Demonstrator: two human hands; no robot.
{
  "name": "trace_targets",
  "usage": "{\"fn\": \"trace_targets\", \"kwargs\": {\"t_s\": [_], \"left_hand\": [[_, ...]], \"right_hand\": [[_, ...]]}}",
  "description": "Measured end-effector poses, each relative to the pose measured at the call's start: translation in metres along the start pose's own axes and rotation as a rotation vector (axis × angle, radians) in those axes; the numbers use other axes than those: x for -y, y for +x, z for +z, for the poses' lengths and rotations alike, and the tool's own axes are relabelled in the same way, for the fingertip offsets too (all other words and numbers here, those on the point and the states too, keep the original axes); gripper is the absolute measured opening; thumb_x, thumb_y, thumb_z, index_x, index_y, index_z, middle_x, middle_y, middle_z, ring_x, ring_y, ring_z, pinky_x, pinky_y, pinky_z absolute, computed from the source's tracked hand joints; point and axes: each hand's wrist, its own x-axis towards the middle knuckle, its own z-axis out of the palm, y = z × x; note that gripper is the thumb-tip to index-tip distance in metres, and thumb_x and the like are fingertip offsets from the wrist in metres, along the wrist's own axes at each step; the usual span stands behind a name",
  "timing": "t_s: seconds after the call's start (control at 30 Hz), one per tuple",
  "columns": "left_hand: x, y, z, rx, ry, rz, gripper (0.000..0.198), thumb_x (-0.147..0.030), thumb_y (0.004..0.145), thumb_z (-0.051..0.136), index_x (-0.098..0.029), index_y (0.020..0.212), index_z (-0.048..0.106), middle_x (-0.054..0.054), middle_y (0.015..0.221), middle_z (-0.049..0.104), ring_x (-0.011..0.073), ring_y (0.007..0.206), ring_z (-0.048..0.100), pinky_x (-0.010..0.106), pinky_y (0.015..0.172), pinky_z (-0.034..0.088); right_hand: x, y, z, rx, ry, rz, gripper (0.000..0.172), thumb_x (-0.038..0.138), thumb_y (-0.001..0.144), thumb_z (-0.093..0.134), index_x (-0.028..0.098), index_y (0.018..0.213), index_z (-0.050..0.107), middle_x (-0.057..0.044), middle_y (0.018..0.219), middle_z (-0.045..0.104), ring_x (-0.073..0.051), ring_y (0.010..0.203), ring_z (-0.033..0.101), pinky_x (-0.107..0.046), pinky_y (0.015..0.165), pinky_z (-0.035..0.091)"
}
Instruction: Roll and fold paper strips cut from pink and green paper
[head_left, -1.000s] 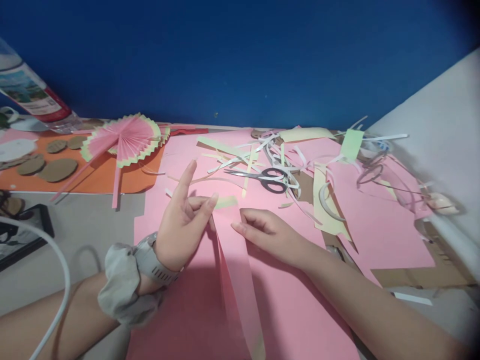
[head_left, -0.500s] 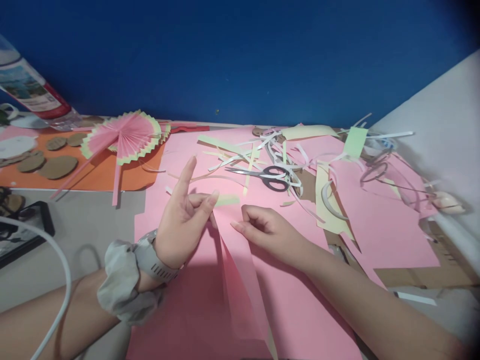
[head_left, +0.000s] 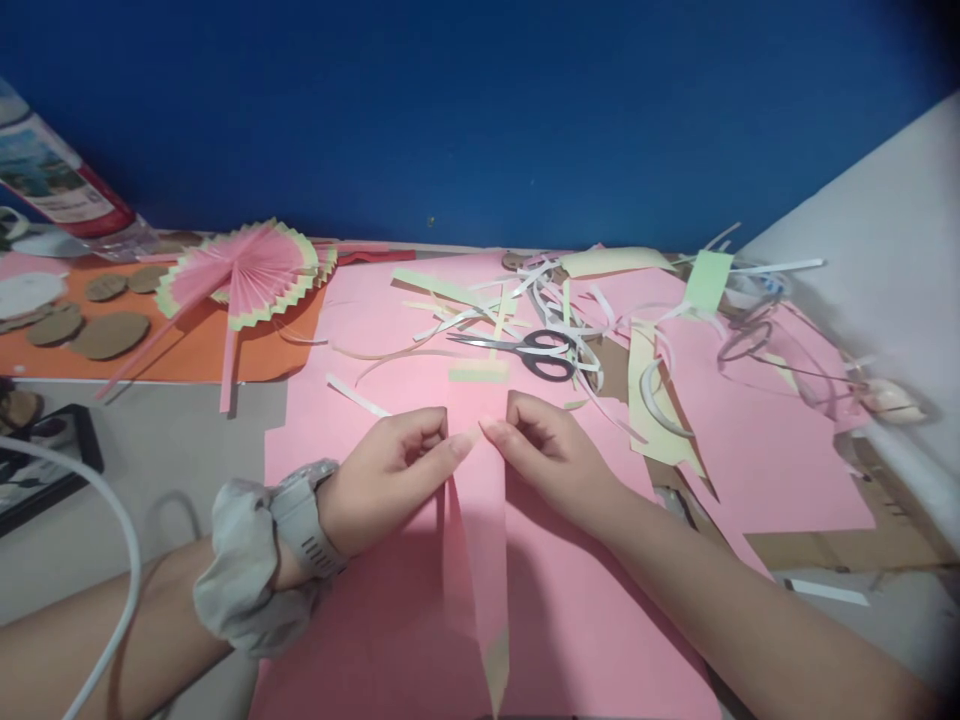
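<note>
A folded pink paper strip (head_left: 484,520) with a pale green band across its far end hangs between my hands, over a large pink sheet (head_left: 360,640). My left hand (head_left: 401,465) pinches its left edge, thumb on top. On the right edge, my right hand (head_left: 551,445) grips the strip between thumb and curled fingers. The two thumb tips nearly meet on the paper. Just beyond the strip lie scissors (head_left: 544,352) with black handles, blades pointing left, among white and green paper scraps (head_left: 442,288).
A pink and green pleated paper fan (head_left: 251,270) lies on orange paper (head_left: 281,355) with cardboard ovals (head_left: 111,335). A bottle (head_left: 67,185) leans at far left, above a dark-framed object (head_left: 56,460). A white cable (head_left: 124,500) crosses the left side. Cut pink paper (head_left: 780,450) covers cardboard at right.
My left hand has lowered its raised index finger and closed on the strip's left edge. The strip now points straight away from me, and my right hand has shifted slightly up and right.
</note>
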Motion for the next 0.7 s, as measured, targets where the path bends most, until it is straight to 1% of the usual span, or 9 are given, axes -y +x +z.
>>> {"fn": "trace_targets", "kwargs": {"t_s": [0.1, 0.2, 0.43, 0.53, 0.7], "left_hand": [[-0.0002, 0.0013, 0.0008, -0.011, 0.067, 0.001, 0.035, -0.04, 0.09, 0.042, -0.018, 0.064, 0.039, -0.005, 0.062, 0.027, 0.0095, 0.058, 0.028, 0.023, 0.054, 0.028], [0.0, 0.0017, 0.0013, -0.017, 0.101, 0.034, 0.037, -0.039, 0.092, 0.04, -0.019, 0.061, 0.032, -0.006, 0.061, 0.025, 0.0089, 0.057, 0.026, 0.023, 0.052, 0.026], [-0.0004, 0.0006, 0.0015, 0.011, 0.119, 0.049, 0.039, -0.036, 0.093, 0.04, -0.019, 0.06, 0.028, -0.006, 0.06, 0.023, 0.0082, 0.055, 0.025, 0.022, 0.051, 0.026], [0.0009, 0.0006, 0.0013, 0.015, 0.119, 0.045, 0.04, -0.038, 0.093, 0.04, -0.019, 0.059, 0.03, -0.007, 0.057, 0.027, 0.0078, 0.052, 0.028, 0.022, 0.05, 0.026], [0.0007, -0.0004, 0.0009, 0.046, 0.114, 0.02, 0.041, -0.04, 0.093, 0.039, -0.019, 0.058, 0.038, -0.007, 0.048, 0.044, 0.0076, 0.047, 0.042, 0.021, 0.05, 0.031]], "right_hand": [[0.0004, 0.0003, -0.0003, -0.018, -0.006, 0.002, 0.035, 0.038, 0.091, 0.047, 0.02, 0.064, 0.032, 0.005, 0.063, 0.031, -0.009, 0.059, 0.03, -0.024, 0.053, 0.026], [0.0012, -0.0001, -0.0004, -0.041, -0.021, -0.005, 0.036, 0.038, 0.091, 0.047, 0.02, 0.064, 0.032, 0.005, 0.062, 0.03, -0.009, 0.058, 0.03, -0.024, 0.052, 0.025], [0.003, 0.0007, -0.0008, -0.082, -0.034, -0.026, 0.035, 0.035, 0.092, 0.046, 0.02, 0.063, 0.032, 0.006, 0.062, 0.03, -0.009, 0.057, 0.03, -0.024, 0.052, 0.027], [0.0032, 0.0011, -0.0008, -0.098, -0.036, -0.04, 0.036, 0.034, 0.092, 0.046, 0.02, 0.063, 0.031, 0.006, 0.061, 0.03, -0.008, 0.056, 0.028, -0.023, 0.051, 0.026], [0.0031, 0.0008, -0.0005, -0.097, -0.021, -0.035, 0.036, 0.035, 0.092, 0.046, 0.02, 0.062, 0.032, 0.006, 0.061, 0.031, -0.008, 0.055, 0.03, -0.024, 0.052, 0.026]]}}
